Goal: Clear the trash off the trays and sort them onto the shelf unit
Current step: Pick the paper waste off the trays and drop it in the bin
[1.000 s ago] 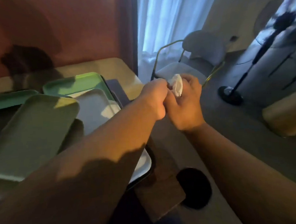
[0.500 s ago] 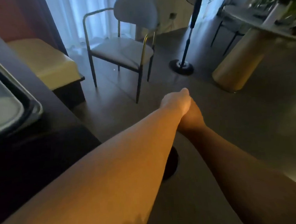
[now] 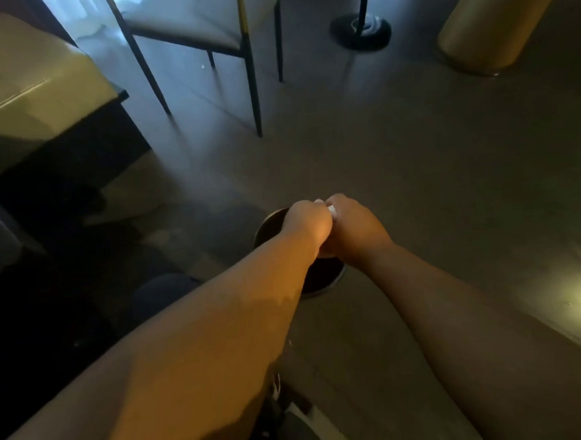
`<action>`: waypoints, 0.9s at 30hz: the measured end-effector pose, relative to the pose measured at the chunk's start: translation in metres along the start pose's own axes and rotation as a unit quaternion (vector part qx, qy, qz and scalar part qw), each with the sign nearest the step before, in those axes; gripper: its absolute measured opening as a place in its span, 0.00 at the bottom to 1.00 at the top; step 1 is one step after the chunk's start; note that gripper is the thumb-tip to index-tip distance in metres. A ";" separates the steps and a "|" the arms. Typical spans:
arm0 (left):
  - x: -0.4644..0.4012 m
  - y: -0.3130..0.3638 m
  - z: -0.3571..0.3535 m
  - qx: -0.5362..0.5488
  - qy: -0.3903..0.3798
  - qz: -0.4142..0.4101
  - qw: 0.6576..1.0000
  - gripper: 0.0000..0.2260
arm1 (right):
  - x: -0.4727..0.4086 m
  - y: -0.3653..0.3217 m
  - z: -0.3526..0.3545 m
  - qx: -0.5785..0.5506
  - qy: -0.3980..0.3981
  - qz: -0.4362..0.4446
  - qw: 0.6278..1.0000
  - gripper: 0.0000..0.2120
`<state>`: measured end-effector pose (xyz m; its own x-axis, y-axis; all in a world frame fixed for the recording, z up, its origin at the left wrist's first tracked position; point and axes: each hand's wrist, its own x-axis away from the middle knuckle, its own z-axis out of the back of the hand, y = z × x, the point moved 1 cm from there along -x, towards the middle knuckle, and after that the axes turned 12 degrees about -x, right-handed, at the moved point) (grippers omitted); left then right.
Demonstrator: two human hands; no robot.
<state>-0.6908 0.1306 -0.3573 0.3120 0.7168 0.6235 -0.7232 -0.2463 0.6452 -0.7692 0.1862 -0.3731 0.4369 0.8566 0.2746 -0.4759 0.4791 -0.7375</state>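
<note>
My left hand and my right hand are pressed together, both closed around a crumpled white tissue; only a small white scrap shows between the knuckles. Both hands hover directly over a round dark trash bin on the floor, whose rim shows under my wrists. No tray appears in this view.
A chair with thin dark legs stands behind the bin. A fan base and a gold cylindrical table base are at the back right. A bench with a pale cushion sits at the left. Grey floor spreads to the right.
The view has swung from the table of trays down to the floor. My joined hands, still holding the tissue, have moved down over the trash bin.
</note>
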 end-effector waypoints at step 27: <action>-0.046 -0.070 0.057 -0.139 -0.039 -0.049 0.988 0.30 | -0.041 -0.001 -0.067 -0.245 0.033 -0.202 0.948 0.27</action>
<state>-0.6198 0.0775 -0.4058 0.4274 0.6737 0.6029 -0.8255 0.0188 0.5641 -0.7352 0.1376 -0.4248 0.5625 0.5999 0.5690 0.1447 0.6061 -0.7821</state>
